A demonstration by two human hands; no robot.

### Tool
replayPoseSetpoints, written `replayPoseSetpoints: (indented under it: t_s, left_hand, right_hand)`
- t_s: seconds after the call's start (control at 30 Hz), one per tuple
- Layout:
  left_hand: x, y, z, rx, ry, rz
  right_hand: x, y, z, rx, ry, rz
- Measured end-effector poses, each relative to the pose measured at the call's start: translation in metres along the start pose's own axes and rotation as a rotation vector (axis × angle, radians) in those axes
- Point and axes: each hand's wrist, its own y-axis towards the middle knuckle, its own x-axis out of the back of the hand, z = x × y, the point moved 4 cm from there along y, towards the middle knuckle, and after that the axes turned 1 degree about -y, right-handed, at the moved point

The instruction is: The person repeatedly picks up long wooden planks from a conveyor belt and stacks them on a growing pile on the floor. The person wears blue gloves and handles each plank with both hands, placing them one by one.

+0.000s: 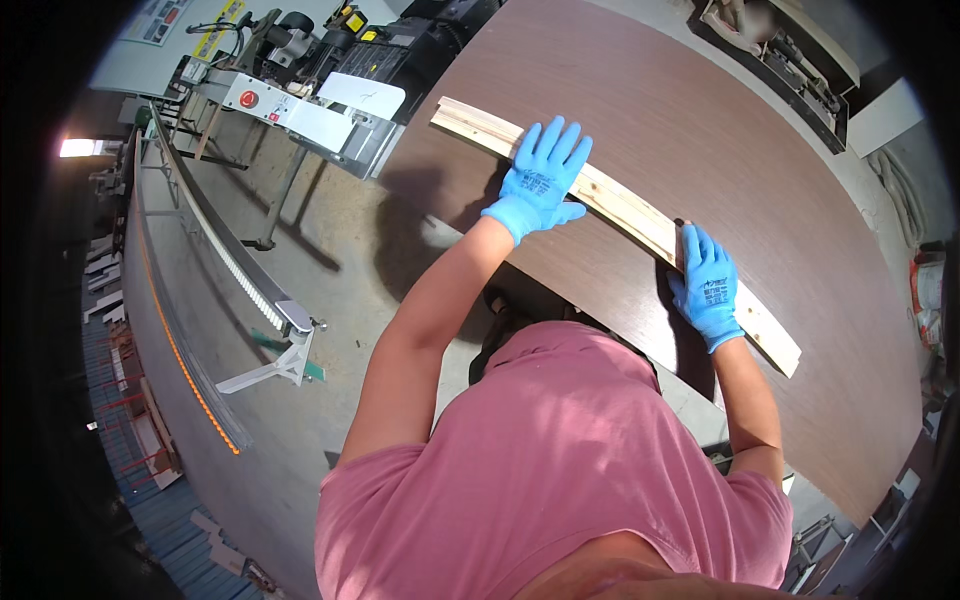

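On dark brown tabletop (760,170), left hand (540,178) fingers spread, right hand (708,285) fingers together, flat on pale wooden strip (625,208); keep pressure even.

Wood strip (620,205) lies diagonally on tabletop (760,170), near its edge. L hand (541,178) flat on strip's far part, R hand (707,285) on its near part. Machine (300,100) stands left of tabletop; roller rail (215,235) further left.

Bright, even light; soft shadows fall leftward on the worktop (700,130); a window glares far left; fisheye rim bends and darkens.
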Motion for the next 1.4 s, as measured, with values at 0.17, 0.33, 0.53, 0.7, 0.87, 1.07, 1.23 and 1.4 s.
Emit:
replayPoseSetpoints:
  t_s: [0.17,0.33,0.53,0.7,0.87,1.07,1.23,1.4]
  left_hand:
    - [-0.003,0.046,-0.004,-0.044,-0.022,0.268]
    - [-0.009,0.103,-0.010,-0.068,-0.024,0.243]
    - [-0.026,0.173,-0.010,-0.037,-0.020,0.223]
    - [-0.040,0.218,-0.004,-0.028,-0.061,0.160]
    - [-0.046,0.226,0.004,-0.042,-0.035,0.055]
    - [-0.056,0.207,0.008,0.011,0.051,-0.108]
    - [-0.027,0.154,0.006,0.075,-0.220,-0.303]
    - [0.003,0.012,0.033,0.286,-0.369,-0.475]
  right_hand:
    - [-0.002,0.012,-0.027,-0.084,-0.029,0.108]
    - [0.007,0.040,-0.081,-0.088,-0.084,0.087]
    - [0.005,0.079,-0.141,-0.123,-0.103,0.069]
    - [0.008,0.106,-0.170,-0.144,-0.121,0.017]
    - [0.002,0.117,-0.178,-0.099,-0.094,-0.014]
    - [-0.017,0.112,-0.187,-0.003,-0.087,-0.029]
    - [-0.014,0.106,-0.201,-0.051,-0.131,0.008]
    - [-0.011,0.113,-0.195,-0.060,-0.181,0.009]
